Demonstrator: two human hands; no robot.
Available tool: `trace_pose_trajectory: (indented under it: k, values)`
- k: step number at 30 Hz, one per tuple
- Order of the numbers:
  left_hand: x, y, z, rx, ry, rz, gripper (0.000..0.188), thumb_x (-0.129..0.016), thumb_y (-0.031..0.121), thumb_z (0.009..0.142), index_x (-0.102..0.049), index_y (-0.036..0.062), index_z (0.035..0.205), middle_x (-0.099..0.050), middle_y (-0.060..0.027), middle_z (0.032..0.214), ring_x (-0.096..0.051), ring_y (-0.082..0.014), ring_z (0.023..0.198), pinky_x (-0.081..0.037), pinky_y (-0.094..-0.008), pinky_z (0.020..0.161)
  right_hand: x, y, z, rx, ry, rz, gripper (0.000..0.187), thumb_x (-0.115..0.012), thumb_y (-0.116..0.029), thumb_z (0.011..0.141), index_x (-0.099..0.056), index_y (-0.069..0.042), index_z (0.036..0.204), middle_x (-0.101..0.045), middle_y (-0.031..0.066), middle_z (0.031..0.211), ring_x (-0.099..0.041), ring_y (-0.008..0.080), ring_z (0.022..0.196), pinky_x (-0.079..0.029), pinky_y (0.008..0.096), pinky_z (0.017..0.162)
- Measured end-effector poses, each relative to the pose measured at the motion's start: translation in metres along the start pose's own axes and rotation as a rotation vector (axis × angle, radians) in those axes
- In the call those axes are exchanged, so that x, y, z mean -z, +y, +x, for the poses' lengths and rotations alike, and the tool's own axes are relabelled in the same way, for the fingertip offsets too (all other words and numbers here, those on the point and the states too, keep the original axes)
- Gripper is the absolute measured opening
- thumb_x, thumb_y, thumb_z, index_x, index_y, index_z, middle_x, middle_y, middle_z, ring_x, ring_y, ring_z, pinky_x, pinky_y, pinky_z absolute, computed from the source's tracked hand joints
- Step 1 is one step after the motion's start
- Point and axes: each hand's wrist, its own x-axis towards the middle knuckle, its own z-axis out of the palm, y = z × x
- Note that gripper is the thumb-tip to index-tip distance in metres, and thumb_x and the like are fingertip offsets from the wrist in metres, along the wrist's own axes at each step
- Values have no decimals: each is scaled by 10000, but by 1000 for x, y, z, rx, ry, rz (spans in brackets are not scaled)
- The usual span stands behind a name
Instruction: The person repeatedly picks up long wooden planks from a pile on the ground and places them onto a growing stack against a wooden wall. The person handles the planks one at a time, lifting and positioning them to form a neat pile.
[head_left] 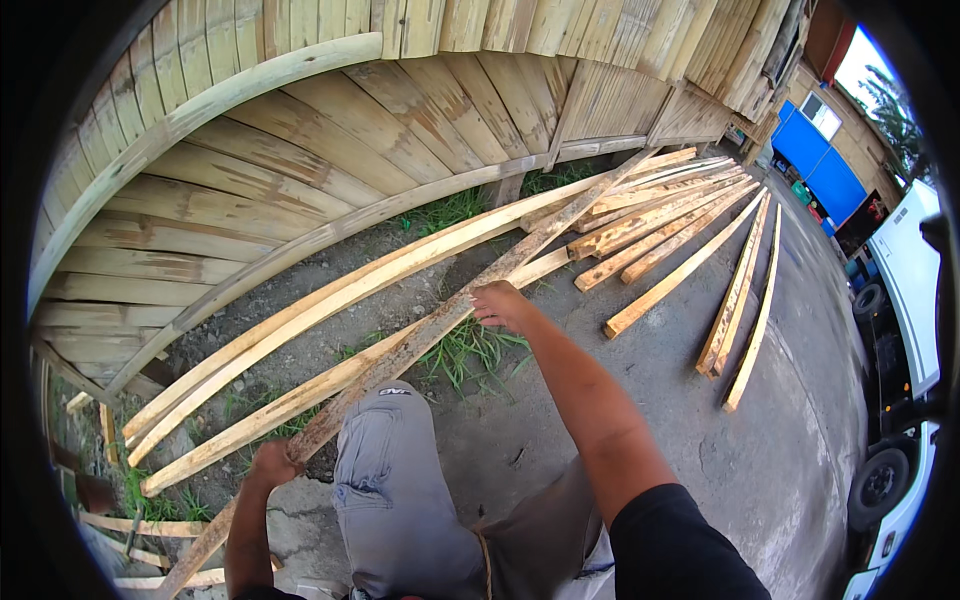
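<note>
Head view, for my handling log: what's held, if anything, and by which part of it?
A long brown board: the left hand grips its near section; the right hand touches it farther along, its hold unclear.

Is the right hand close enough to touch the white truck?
Probably not: the white truck stands beyond a stretch of grey concrete, while the right hand is at the long brown beam.
</note>
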Motion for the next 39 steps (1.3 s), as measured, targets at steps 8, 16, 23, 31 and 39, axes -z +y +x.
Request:
trace_pose_trajectory:
  k: [8, 16, 23, 31, 39]
  values:
    - [28, -12, 23, -26, -105, 35, 483, -776, 356, 639, -685, 29, 984, -690, -244, 977, -666, -393, 961, -534, -464, 861, -35, 18, 21, -27, 162, -81, 713, -640, -349, 935, -355, 104, 1406, -549, 220, 1256, -615, 311, 1062, -547, 431, 854]
    - [23, 4, 0, -10, -98, 21, 417, -753, 320, 674, -677, 51, 983, -691, -239, 920, -676, -391, 916, -543, -475, 828, -45, 25, 92, -316, 616, 218, 781, -714, -430, 878, -365, -32, 1452, -443, 192, 1426, -446, 374, 1307, -437, 529, 1053]
    - [19, 0, 2, 44, 22, -31, 356, -727, 300, 705, -670, 99, 993, -701, -197, 895, -679, -388, 881, -544, -491, 798, -33, 42, 123, -221, 337, 513, 724, -746, -440, 853, -435, -116, 1420, -348, 177, 1486, -355, 370, 1362, -437, 579, 992]
    - [2, -4, -8, -86, 163, -19, 407, -777, 387, 686, -660, 108, 959, -704, -156, 798, -694, -354, 785, -561, -459, 716, -46, 85, 162, -115, 608, 674, 822, -831, -331, 770, -448, 66, 1380, -508, 217, 1380, -537, 387, 1181, -467, 570, 926]
    - [6, -156, -81, 159, 229, 60, 270, -768, 171, 624, -687, 99, 871, -691, -182, 822, -671, -399, 792, -549, -491, 714, -221, 93, 73, -226, 218, 897, 780, -796, -200, 803, -326, 58, 1370, -491, 191, 1303, -590, 355, 1052, -546, 544, 787]
